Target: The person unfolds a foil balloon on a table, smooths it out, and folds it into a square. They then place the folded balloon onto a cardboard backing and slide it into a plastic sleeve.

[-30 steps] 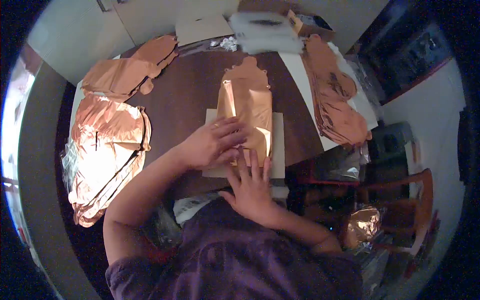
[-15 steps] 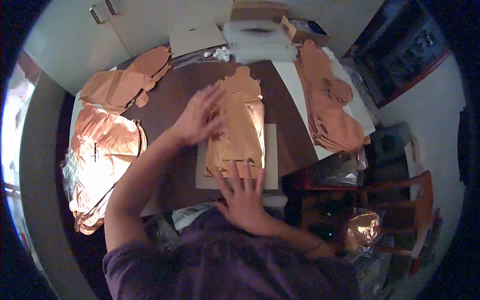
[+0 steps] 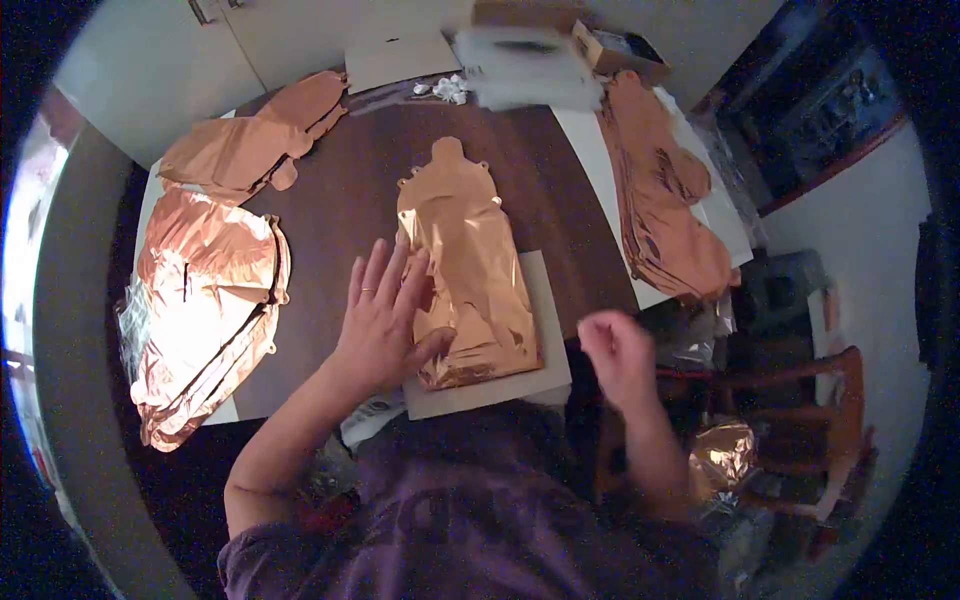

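Note:
A flat copper-coloured foil balloon (image 3: 462,270) lies lengthwise in front of me, with its rounded tab at the far end and a folded near edge. Its near part rests on a pale cardboard sheet (image 3: 555,345) that sticks out on the right and at the front. My left hand (image 3: 385,320), a ring on one finger, is open, with fingers spread against the balloon's left side. Away from the balloon, to the right of the cardboard, my right hand (image 3: 620,360) is slightly blurred. Its fingers are curled in, and nothing shows in them.
Stacks of copper foil balloons lie on the left (image 3: 205,290), at the far left (image 3: 250,145) and on the right (image 3: 665,200) of the dark table (image 3: 340,190). White scraps (image 3: 450,90), clear plastic bags (image 3: 525,75) and an open box (image 3: 620,50) stand at the back. A wooden chair (image 3: 850,400) is at right.
My right hand has lifted off the balloon's near end, moved right and curled. My left hand has come nearer to me, and the balloon and cardboard have turned slightly and shifted nearer.

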Motion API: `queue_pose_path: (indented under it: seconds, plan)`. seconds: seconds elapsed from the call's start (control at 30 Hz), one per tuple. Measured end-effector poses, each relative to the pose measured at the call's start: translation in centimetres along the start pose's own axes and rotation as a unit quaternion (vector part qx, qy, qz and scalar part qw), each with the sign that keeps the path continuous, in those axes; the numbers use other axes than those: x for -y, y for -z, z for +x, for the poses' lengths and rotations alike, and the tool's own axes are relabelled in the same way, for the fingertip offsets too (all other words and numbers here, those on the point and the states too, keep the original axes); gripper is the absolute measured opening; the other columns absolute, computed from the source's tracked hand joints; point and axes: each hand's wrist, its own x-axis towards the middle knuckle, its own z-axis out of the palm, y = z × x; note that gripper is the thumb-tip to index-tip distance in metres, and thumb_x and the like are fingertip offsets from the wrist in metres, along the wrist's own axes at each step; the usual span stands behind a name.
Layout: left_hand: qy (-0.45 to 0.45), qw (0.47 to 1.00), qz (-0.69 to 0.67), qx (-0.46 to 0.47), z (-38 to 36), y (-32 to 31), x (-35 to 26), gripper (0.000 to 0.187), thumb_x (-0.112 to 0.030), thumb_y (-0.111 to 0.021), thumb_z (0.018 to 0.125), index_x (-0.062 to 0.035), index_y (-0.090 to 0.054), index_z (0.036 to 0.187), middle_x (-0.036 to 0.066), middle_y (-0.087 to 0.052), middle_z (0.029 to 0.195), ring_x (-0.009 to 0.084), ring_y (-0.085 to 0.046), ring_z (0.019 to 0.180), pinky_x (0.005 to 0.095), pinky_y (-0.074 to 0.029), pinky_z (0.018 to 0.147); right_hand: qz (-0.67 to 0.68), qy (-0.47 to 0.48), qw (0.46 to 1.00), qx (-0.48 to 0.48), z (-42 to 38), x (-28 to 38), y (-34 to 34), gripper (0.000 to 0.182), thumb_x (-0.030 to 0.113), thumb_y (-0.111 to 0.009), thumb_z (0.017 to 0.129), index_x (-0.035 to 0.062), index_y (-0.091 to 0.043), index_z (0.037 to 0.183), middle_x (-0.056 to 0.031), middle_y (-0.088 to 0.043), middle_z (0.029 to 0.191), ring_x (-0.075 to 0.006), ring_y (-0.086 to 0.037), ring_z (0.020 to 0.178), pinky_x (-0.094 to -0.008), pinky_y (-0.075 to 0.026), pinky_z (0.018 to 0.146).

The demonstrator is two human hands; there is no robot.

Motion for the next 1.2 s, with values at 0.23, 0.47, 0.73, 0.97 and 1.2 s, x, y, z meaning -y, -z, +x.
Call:
queue_pose_path:
  seconds: [0.23,0.47,0.73,0.97,1.2]
  plan:
    - [0.081,0.996,-0.015,-0.030,-1.5,-1.5,-6.3,0.097,-0.058,-0.060,0.085,0.0033,-0.022,0.151,0.029,-0.023,0.155,0.0492,-0.020,0.143,0.0600,-0.017,0.115,-0.098,-0.031,0.973,0.205,12.2,4.0,-1.5,0.038,0.037,-0.069,0.090,-0.0002,-0.070,0.085,-0.0075,-0.067,0.069,-0.0142,-0.064,0.061,-0.0294,-0.050,0.056]
    - [0.097,0.994,-0.017,-0.042,-1.6,-3.8,-5.5,0.097,-0.060,-0.059,0.086,0.0036,-0.023,0.151,0.031,-0.024,0.154,0.0498,-0.022,0.143,0.0574,-0.020,0.115,-0.180,-0.104,0.915,0.345,17.3,4.8,-5.5,0.034,0.033,-0.076,0.083,0.0000,-0.069,0.080,-0.0030,-0.063,0.066,-0.0092,-0.057,0.057,-0.0245,-0.044,0.049]
    - [0.081,0.995,-0.037,-0.046,-1.5,-3.2,-5.3,0.094,-0.060,-0.061,0.084,0.0012,-0.030,0.149,0.030,-0.026,0.153,0.0498,-0.023,0.142,0.0584,-0.021,0.114,0.080,-0.159,0.911,0.373,17.9,2.1,-5.4,0.021,0.024,-0.073,0.083,0.0040,-0.071,0.090,-0.0063,-0.069,0.085,-0.0171,-0.065,0.073,-0.0327,-0.052,0.063]
    - [0.069,0.996,-0.023,-0.049,-1.3,-3.0,-5.6,0.092,-0.057,-0.064,0.082,-0.0017,-0.033,0.149,0.026,-0.028,0.154,0.0473,-0.024,0.142,0.0579,-0.020,0.115,0.183,-0.217,0.890,0.355,16.5,2.2,-5.5,0.020,0.010,-0.066,0.087,0.0043,-0.066,0.106,-0.0042,-0.068,0.096,-0.0165,-0.066,0.083,-0.0364,-0.055,0.070]
    - [0.005,0.998,-0.052,-0.036,-1.0,-3.1,-6.4,0.089,-0.052,-0.066,0.081,-0.0060,-0.033,0.150,0.024,-0.029,0.154,0.0438,-0.024,0.144,0.0567,-0.019,0.115,0.215,-0.235,0.900,0.298,14.8,2.4,-5.3,0.018,0.007,-0.066,0.087,0.0041,-0.065,0.105,-0.0047,-0.068,0.094,-0.0163,-0.065,0.083,-0.0342,-0.054,0.073]
